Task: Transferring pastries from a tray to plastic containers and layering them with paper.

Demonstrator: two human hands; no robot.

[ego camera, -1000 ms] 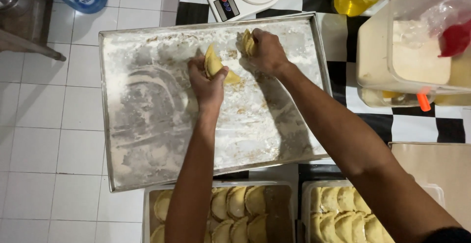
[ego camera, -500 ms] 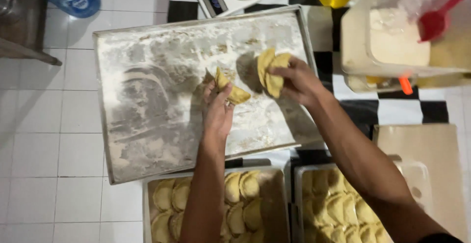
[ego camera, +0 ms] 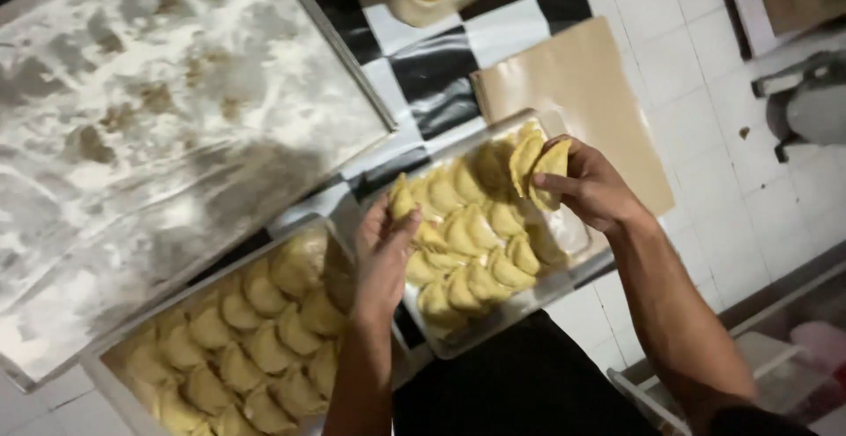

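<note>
My left hand holds one folded raw pastry above the near edge of the right clear tray. My right hand grips two folded pastries over the far end of that same tray, which is partly filled with several rows of yellow half-moon pastries. A second tray at lower left is packed with several more of them.
A large floured metal baking sheet lies at upper left. A brown board sits beyond the right tray on a black-and-white checked surface. White floor tiles and a grey stool base are at right.
Both hands have lifted the pastries off the floured sheet and carried them toward me to the right tray. The view has swung right and down.
</note>
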